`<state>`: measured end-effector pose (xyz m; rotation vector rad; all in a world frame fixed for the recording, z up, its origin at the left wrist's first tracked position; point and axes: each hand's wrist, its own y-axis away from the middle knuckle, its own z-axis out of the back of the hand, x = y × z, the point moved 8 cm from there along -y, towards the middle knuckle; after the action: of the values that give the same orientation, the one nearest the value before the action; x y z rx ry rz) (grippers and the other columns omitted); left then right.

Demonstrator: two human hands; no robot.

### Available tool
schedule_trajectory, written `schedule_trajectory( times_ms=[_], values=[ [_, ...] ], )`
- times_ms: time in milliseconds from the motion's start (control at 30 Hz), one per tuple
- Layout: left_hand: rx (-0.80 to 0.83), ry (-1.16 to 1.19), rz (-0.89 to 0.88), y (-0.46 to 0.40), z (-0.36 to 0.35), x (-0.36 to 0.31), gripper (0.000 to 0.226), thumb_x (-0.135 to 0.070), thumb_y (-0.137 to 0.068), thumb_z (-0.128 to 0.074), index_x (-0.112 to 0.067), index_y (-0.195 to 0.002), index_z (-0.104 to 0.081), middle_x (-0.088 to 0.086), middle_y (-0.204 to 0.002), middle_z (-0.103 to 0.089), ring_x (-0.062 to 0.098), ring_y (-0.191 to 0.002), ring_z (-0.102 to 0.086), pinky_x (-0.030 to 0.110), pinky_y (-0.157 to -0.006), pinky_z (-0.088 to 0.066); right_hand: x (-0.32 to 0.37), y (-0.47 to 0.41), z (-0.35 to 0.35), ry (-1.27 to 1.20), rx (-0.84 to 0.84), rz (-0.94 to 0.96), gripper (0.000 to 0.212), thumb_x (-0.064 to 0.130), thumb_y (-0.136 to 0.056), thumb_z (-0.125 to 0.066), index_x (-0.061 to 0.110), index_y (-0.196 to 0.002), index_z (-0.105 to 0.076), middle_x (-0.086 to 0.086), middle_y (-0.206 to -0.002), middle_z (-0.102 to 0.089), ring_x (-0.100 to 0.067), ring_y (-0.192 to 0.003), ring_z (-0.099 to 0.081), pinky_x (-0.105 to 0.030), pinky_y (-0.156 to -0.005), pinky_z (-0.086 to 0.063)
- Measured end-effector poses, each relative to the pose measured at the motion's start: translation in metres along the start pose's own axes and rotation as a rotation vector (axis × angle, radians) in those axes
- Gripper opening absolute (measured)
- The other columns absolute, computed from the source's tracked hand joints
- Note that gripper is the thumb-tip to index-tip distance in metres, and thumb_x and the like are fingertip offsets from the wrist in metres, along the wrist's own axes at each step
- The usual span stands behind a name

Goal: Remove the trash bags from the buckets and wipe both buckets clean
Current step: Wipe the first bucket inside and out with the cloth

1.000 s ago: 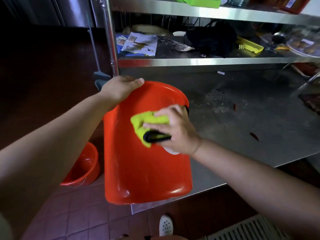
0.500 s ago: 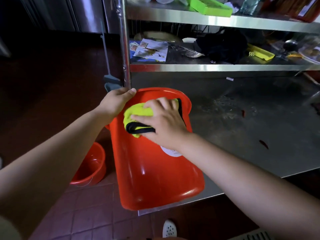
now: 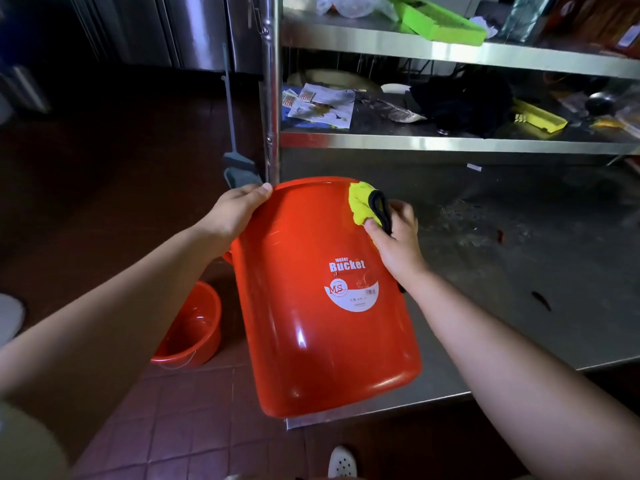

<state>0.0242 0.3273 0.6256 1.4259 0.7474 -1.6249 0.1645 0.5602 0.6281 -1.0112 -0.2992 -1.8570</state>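
1. Orange plastic makes up the large bucket (image 3: 322, 306), which lies tilted on its side at the left end of the steel bench (image 3: 519, 271), its base overhanging the near edge and its mouth turned away toward the shelves.
2. Its white label reading "water Bucket" faces up.
3. The left hand (image 3: 239, 209) grips the far rim at its upper left, fingers (image 3: 258, 192) curled over the edge.
4. The right hand (image 3: 394, 233) pinches a yellow cloth (image 3: 360, 202) with a black trim, thumb on the near side, and presses it against the bucket's outer wall just below the rim on the right.
5. A second, smaller orange bucket (image 3: 194, 334) stands upright on the red tiled floor (image 3: 194, 427), left of the bench and just beside the big one; it looks to hold no bag.
6. A dustpan (image 3: 239, 171) leans by the shelf post (image 3: 272, 98).
7. On the shelf (image 3: 450, 142) behind lie papers (image 3: 322, 105), a black bundle (image 3: 460, 102) and a yellow tray (image 3: 536, 117).
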Motion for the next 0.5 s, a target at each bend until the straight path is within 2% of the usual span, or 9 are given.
schedule_trajectory(
  times_ms=[67, 100, 167, 200, 267, 333, 400, 500],
  values=[
    [-0.014, 0.001, 0.010, 0.001, 0.001, 0.000, 0.030, -0.042, -0.093, -0.052, -0.016, -0.096, -0.067, 0.005, -0.096, -0.070, 0.018, -0.088, -0.065, 0.033, -0.080, -0.052, -0.015, 0.004, 0.002, -0.175, -0.004, -0.127, 0.024, 0.039, -0.089, -0.055, 0.026, -0.108, -0.058, 0.003, -0.122, -0.040, -0.017, -0.117, -0.046, -0.027, -0.095, -0.034],
    [-0.022, 0.004, 0.015, 0.003, 0.003, 0.002, 0.030, -0.043, -0.093, -0.052, -0.018, -0.095, -0.068, 0.004, -0.096, -0.070, 0.017, -0.088, -0.066, 0.033, -0.078, -0.052, -0.026, 0.008, 0.001, -0.247, 0.002, -0.217, 0.019, 0.038, -0.091, -0.054, 0.028, -0.107, -0.055, 0.002, -0.125, -0.043, -0.017, -0.114, -0.050, -0.027, -0.091, -0.037],
    [-0.026, 0.000, 0.001, 0.008, 0.008, 0.004, 0.029, -0.043, -0.092, -0.052, -0.019, -0.093, -0.067, 0.004, -0.093, -0.070, 0.017, -0.085, -0.066, 0.031, -0.073, -0.052, -0.045, 0.019, -0.001, -0.266, 0.021, -0.355, 0.032, 0.044, -0.093, -0.050, 0.025, -0.119, -0.055, -0.003, -0.132, -0.046, -0.018, -0.113, -0.052, -0.032, -0.093, -0.042],
    [-0.020, -0.003, -0.011, 0.010, 0.010, 0.006, 0.029, -0.043, -0.093, -0.052, -0.019, -0.093, -0.067, 0.003, -0.093, -0.070, 0.017, -0.085, -0.066, 0.030, -0.073, -0.051, -0.047, 0.022, -0.002, -0.229, 0.028, -0.365, 0.038, 0.046, -0.094, -0.048, 0.026, -0.126, -0.053, -0.003, -0.135, -0.044, -0.019, -0.116, -0.051, -0.035, -0.097, -0.042],
    [-0.007, -0.002, -0.025, 0.013, 0.010, 0.008, 0.027, -0.043, -0.093, -0.051, -0.021, -0.095, -0.066, 0.001, -0.093, -0.070, 0.015, -0.085, -0.066, 0.029, -0.073, -0.050, -0.037, 0.023, -0.002, -0.116, 0.047, -0.319, 0.043, 0.051, -0.093, -0.044, 0.030, -0.131, -0.049, -0.002, -0.137, -0.038, -0.021, -0.121, -0.045, -0.040, -0.102, -0.037],
    [-0.006, -0.003, -0.028, 0.015, 0.007, 0.010, 0.027, -0.044, -0.094, -0.049, -0.023, -0.098, -0.066, 0.000, -0.097, -0.069, 0.014, -0.090, -0.066, 0.029, -0.078, -0.050, -0.015, 0.024, 0.001, 0.074, 0.033, -0.231, 0.041, 0.052, -0.092, -0.043, 0.028, -0.124, -0.052, -0.003, -0.135, -0.036, -0.027, -0.124, -0.040, -0.047, -0.104, -0.033],
    [-0.020, -0.002, -0.035, 0.015, 0.004, 0.009, 0.027, -0.045, -0.094, -0.049, -0.024, -0.102, -0.064, 0.000, -0.102, -0.069, 0.013, -0.095, -0.065, 0.031, -0.085, -0.050, 0.016, 0.029, 0.004, 0.280, -0.011, -0.089, 0.038, 0.052, -0.091, -0.045, 0.024, -0.114, -0.055, -0.005, -0.133, -0.037, -0.032, -0.121, -0.038, -0.049, -0.100, -0.030],
    [-0.016, -0.015, -0.045, 0.012, 0.002, 0.010, 0.027, -0.048, -0.092, -0.050, -0.027, -0.098, -0.065, -0.002, -0.101, -0.070, 0.013, -0.096, -0.066, 0.032, -0.088, -0.050, 0.062, 0.055, -0.007, 0.546, -0.002, 0.134, 0.044, 0.055, -0.086, -0.049, 0.035, -0.125, -0.052, -0.003, -0.138, -0.036, -0.033, -0.117, -0.037, -0.049, -0.094, -0.031]
  ],
)
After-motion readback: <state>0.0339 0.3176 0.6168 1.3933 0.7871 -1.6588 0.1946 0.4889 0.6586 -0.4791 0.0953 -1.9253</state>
